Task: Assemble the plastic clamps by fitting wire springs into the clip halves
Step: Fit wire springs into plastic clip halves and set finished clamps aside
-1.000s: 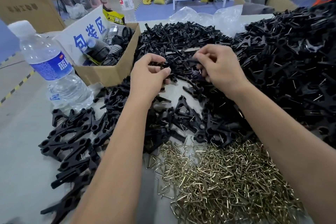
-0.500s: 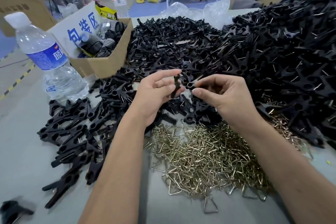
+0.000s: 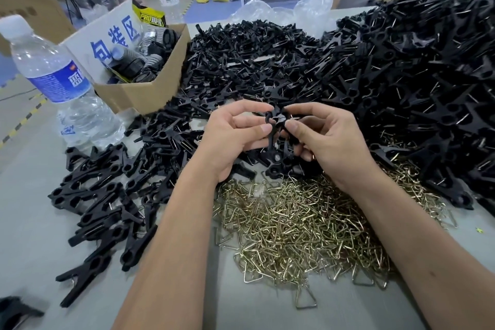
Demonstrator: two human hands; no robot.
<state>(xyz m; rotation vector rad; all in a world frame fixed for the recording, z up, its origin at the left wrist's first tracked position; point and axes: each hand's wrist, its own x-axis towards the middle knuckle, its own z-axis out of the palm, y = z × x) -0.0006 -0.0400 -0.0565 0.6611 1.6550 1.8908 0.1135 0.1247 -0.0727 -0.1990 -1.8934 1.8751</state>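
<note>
I see my left hand [image 3: 233, 136] and right hand [image 3: 325, 134] pinching black clip halves [image 3: 277, 122] together at centre. The wire springs [image 3: 300, 225] heap lies at six o'clock, finished clamps [image 3: 101, 203] at eight, a water bottle [image 3: 57, 80] at nine, a cardboard box [image 3: 150, 88] at eleven, loose halves at two.

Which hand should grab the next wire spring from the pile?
Probably right. Both the left hand and right hand pinch the black plastic clip halves, but most of the heap of brass-coloured triangular wire springs lies beneath the right wrist, so its reach looks shorter.
</note>
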